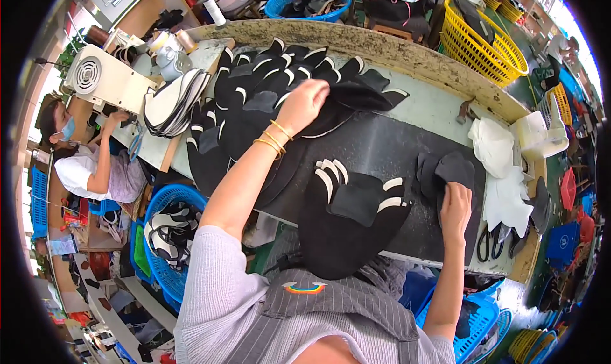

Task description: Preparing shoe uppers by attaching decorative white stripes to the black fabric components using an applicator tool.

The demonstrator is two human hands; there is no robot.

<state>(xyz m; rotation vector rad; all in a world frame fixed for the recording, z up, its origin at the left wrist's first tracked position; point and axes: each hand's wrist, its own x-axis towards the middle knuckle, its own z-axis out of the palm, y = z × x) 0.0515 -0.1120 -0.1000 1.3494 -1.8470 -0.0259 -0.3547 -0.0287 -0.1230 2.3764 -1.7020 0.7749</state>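
Observation:
My left hand, with gold bangles at the wrist, is closed at the edge of a black cut piece on the far side of the table. Around it lie many overlapping black pieces with white-edged tabs. At the right, my right hand has its fingers bent against a small stack of dark patches; the fingertips are partly hidden. Between my arms, a stack of black pieces with white strips lies at the near edge, a dark patch on top.
A black mat covers part of the table, which has a raised wooden rim. Black-handled scissors lie at the right near white sheets. Blue baskets stand beside the table. A person sits at a sewing machine on the left.

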